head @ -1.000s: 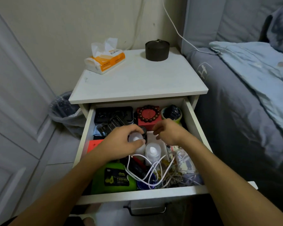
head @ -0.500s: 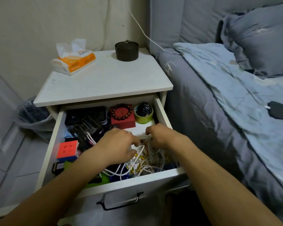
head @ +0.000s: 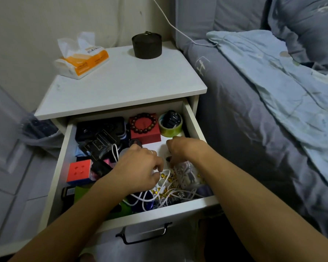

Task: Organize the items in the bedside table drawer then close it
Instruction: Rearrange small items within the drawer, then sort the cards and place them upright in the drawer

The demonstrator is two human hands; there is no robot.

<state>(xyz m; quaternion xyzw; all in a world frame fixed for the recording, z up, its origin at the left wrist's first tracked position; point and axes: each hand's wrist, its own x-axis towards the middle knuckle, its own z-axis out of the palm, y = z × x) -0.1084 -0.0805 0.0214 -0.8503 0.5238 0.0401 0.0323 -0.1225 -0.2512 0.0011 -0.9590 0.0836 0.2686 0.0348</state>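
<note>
Drawer handle: black bar on the near front panel, nothing touching it.
Drawer: pulled well out of the bedside table, its near rim white, crowded inside.
White cable: loose loops tangled at the near right of the drawer, lying over small yellow beads and a blue round thing (what it is cannot be told).
Green pack: near left of the drawer, mostly under the left forearm.
Left hand: knuckles up in the middle of the drawer, fingers curled down into the cable tangle; a ring shows on one finger. Whether it truly grips a strand cannot be told.
Right hand: just right of the left hand, fingers bent down and pinching at something small and dark; the grip itself is hidden.
Printed packet: pale, lying under the right wrist by the drawer's right wall.
Puzzle cube: red face up, left side of the drawer.
Black boxes: piled at the far left.
Red box: far middle, a brown bead bracelet lying on it.
Green tape roll: far right corner, a dark object set in its hole.
Tabletop: white, above the drawer, carrying a tissue pack at far left and a dark round tin at far right.
Bed: to the right, grey sheet and pale blue blanket.
</note>
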